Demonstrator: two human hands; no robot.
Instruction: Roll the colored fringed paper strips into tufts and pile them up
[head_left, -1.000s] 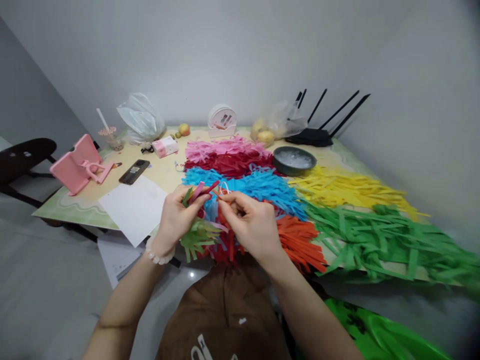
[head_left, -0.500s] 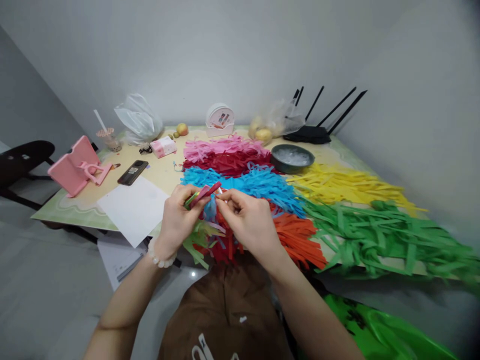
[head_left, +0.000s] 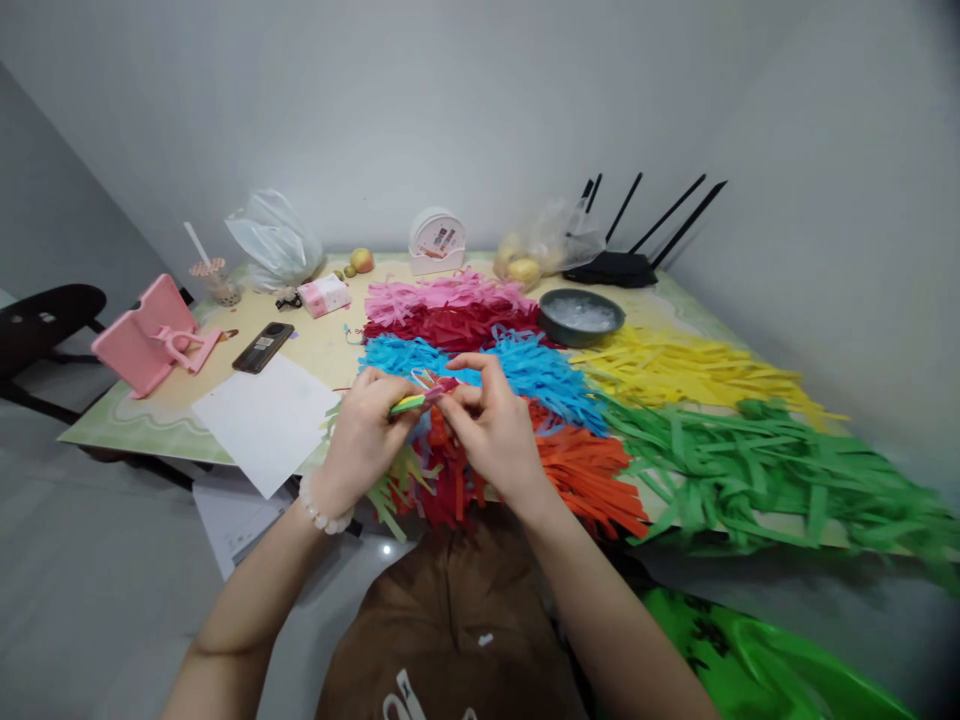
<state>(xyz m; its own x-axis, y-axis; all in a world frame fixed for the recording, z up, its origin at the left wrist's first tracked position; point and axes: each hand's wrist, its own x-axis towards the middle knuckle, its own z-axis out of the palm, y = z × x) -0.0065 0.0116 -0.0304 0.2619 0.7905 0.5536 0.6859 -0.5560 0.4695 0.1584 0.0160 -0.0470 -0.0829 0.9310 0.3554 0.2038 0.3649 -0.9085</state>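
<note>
My left hand point(head_left: 369, 428), with a beaded bracelet at the wrist, is closed on a folded bundle of coloured fringed paper point(head_left: 409, 404), light green and dark pink at its top. Below the hands hang cut strips in pale green and red. My right hand point(head_left: 487, 425) pinches the dark pink end of the same bundle, its index finger raised and bent. A thin pale loop point(head_left: 421, 376), perhaps string, stands up between the hands. Just behind lies blue fringed paper point(head_left: 525, 365), with orange-red fringe point(head_left: 592, 470) beside my right wrist.
Pink point(head_left: 442, 292), dark red point(head_left: 465, 325), yellow point(head_left: 690, 365) and green fringe point(head_left: 765, 475) spread over the table. A dark bowl point(head_left: 581, 338), a black router point(head_left: 611, 268), a phone point(head_left: 262, 346), white paper point(head_left: 262, 425) and a pink stand point(head_left: 142, 340) are also there.
The bundle's dark pink end has tipped down from pointing up right and now lies between my fingertips. My right index finger has lifted, and a thin loop shows above.
</note>
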